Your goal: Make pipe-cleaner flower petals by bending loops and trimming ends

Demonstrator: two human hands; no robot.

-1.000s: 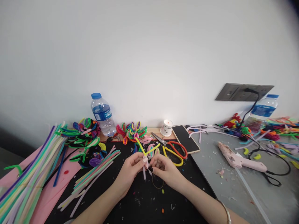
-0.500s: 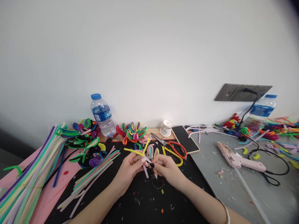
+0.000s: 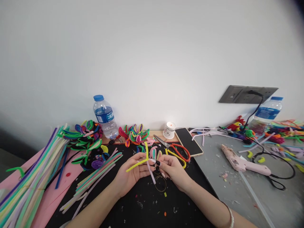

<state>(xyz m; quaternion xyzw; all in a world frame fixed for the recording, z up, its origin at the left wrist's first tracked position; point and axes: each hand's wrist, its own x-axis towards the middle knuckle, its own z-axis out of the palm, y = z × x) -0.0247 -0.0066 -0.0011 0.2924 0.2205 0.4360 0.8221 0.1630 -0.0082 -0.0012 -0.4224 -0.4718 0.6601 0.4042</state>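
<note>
Yellow and pale lilac pipe cleaners [image 3: 151, 172] are crossed and twisted together in front of my fingers. My right hand [image 3: 174, 171] pinches the lilac stem near the crossing between thumb and fingertips. My left hand [image 3: 130, 174] is open, its fingers stretched out behind the pipe cleaners, which rest against them. A thin wire-like ring [image 3: 161, 184] shows just below my right fingertips. Small pink and green pipe-cleaner loops [image 3: 153, 153] lie beyond the hands. Scissors [image 3: 180, 152] with red and yellow handles lie beyond my right hand.
Pipe-cleaner bundles [image 3: 97, 180] lie at left on the black mat [image 3: 133, 209]. Along the wall stand a water bottle [image 3: 104, 117], a colourful pipe-cleaner cluster [image 3: 134, 134] and a paper cup [image 3: 169, 130]. A phone [image 3: 190, 142] and a corded pink glue gun [image 3: 247, 164] are at right.
My left fingers have loosened and spread. The pipe cleaners have turned in my right hand's pinch, the yellow ends now pointing up and to the lower left.
</note>
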